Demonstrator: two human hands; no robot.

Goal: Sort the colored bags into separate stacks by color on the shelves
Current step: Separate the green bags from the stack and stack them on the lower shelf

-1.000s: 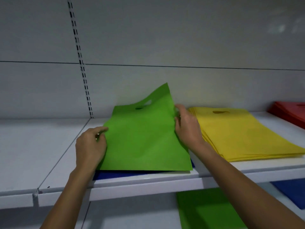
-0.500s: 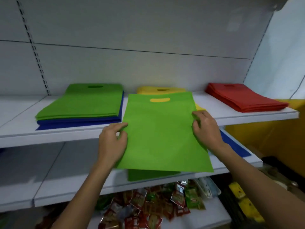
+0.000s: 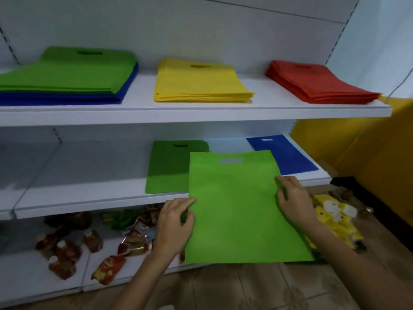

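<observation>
Above the fingers, the white upper shelf (image 3: 201,113) carries a stack of flat green fabric bags (image 3: 67,74) on a stack of blue fabric bags (image 3: 55,98), a yellow bag stack (image 3: 199,83) and a red bag stack (image 3: 317,83). Just beyond the fingertips, the white middle shelf (image 3: 89,175) holds a single green bag (image 3: 167,168) and a single blue bag (image 3: 288,157). Between the fingers is the bright green fabric bag with a cut-out handle (image 3: 237,209), in the air before that shelf's edge; the left hand (image 3: 174,224) pinches its left edge and the right hand (image 3: 292,198) its right edge
</observation>
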